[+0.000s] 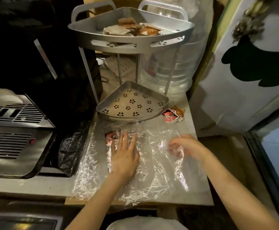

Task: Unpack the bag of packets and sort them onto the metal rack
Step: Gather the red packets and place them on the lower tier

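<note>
Nearest, on the pale worktop (pixel 191 112), a clear plastic bag (pixel 152 166) lies flattened; the left hand (pixel 124 156) presses it flat-fingered over red packets (pixel 112 136) inside, while the right hand (pixel 183 146) pinches a fold of film. The bag looks light, limp and slippery, best taken at its edge. Beyond stands the metal rack (pixel 132 103), loose sachets (pixel 172 113) just beside its bare lower tray, more packets up top.
</note>
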A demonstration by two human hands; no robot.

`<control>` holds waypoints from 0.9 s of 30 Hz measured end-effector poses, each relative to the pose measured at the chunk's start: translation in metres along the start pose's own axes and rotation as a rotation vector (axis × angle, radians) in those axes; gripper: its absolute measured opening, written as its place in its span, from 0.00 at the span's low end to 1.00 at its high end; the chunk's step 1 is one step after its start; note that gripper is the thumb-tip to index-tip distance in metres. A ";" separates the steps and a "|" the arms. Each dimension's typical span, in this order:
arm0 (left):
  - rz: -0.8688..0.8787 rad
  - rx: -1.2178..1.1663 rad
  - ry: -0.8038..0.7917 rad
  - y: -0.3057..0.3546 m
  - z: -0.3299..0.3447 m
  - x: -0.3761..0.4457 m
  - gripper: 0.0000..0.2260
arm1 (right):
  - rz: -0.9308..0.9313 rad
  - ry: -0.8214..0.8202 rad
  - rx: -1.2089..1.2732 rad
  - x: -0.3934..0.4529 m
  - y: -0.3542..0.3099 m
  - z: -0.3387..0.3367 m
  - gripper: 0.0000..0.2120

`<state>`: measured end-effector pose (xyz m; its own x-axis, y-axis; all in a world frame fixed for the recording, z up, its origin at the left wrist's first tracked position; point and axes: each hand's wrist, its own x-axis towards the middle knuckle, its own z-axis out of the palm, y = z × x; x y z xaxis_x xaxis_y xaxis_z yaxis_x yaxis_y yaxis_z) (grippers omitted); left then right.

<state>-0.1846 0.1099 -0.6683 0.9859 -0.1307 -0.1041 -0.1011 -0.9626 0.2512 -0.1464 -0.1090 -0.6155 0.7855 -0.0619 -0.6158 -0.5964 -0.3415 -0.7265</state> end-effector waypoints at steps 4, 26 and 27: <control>0.012 -0.075 0.018 -0.006 0.002 0.000 0.25 | -0.102 0.023 0.045 -0.009 -0.015 -0.010 0.06; -0.098 -0.310 -0.091 -0.008 -0.008 0.015 0.23 | -0.466 -0.370 0.282 -0.064 -0.113 -0.017 0.15; -0.104 -0.392 -0.006 -0.004 -0.012 0.016 0.22 | -0.495 -0.389 0.291 -0.064 -0.115 -0.017 0.08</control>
<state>-0.1671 0.1143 -0.6588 0.9873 -0.0397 -0.1541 0.0591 -0.8077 0.5866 -0.1252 -0.0815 -0.4877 0.8929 0.3953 -0.2156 -0.2455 0.0259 -0.9691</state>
